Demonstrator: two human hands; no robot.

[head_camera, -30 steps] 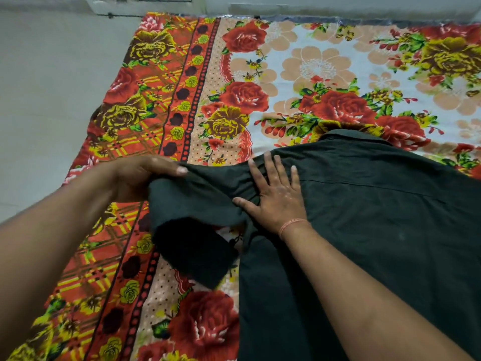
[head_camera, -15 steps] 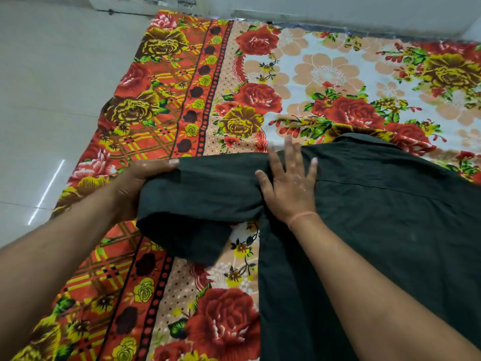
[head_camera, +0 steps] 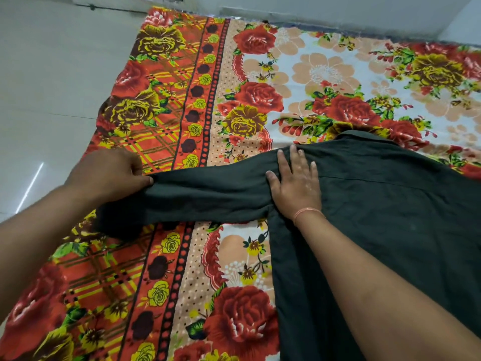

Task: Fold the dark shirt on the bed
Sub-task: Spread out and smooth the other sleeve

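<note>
The dark green shirt point(head_camera: 385, 217) lies flat on the bed point(head_camera: 325, 74), collar toward the far side, its body filling the right of the head view. Its left sleeve point(head_camera: 208, 196) stretches out leftward across the floral sheet. My left hand point(head_camera: 112, 173) pinches the sleeve near its cuff end, fingers curled round the cloth. My right hand point(head_camera: 296, 183) lies flat with straight fingers on the shoulder where the sleeve joins the body, pressing it down. A thin pink thread circles that wrist.
The bed's sheet has red roses, yellow flowers and an orange checked border point(head_camera: 145, 131) along its left edge. Pale tiled floor point(head_camera: 46, 95) lies to the left of the bed. A light wall runs along the far side.
The left hand has drawn the sleeve out to the left, so it now lies stretched and straighter instead of bunched and hanging. The right hand stays pressed on the shoulder.
</note>
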